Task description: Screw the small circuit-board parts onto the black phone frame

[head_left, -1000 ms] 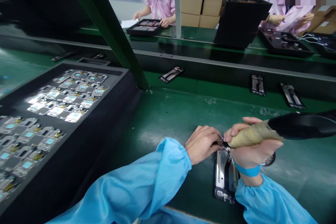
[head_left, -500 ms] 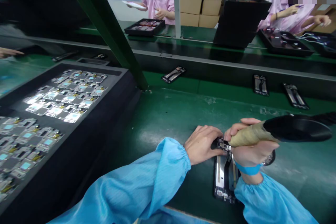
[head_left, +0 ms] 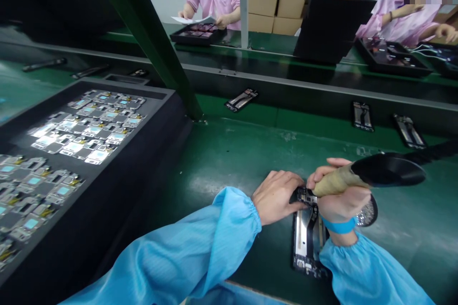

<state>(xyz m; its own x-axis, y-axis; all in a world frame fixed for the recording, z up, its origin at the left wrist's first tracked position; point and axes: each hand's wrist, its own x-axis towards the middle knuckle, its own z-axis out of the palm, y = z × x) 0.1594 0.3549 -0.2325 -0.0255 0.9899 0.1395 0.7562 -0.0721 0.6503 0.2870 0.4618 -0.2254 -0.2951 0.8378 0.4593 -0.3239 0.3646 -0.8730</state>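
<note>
An opened phone assembly (head_left: 303, 238) lies flat on the green bench, its metal plate and dark flex cable showing. My left hand (head_left: 277, 196) is closed around its upper left end, thumb and fingers at the edge. In my right hand (head_left: 341, 205) is an electric screwdriver (head_left: 338, 182) with a tape-wrapped, yellowish grip and a black rear end. That hand hovers over the phone's upper right side, and the driver's tip is hidden by the fingers. Partly behind the right wrist sits a round dish (head_left: 368, 212) of small shiny parts.
A black foam tray (head_left: 143, 171) at the left bears rows of phone parts. More phone assemblies (head_left: 363, 116) lie along the bench's back ledge. A green post (head_left: 143, 33) slants up at left. Across the ledge, people in pink work beside a black tray stack (head_left: 329, 26).
The screwdriver's rear end has swung a little left and the right hand has tilted slightly. My left hand stays on the phone. The view has shifted slightly; a co-worker across lowered a paper.
</note>
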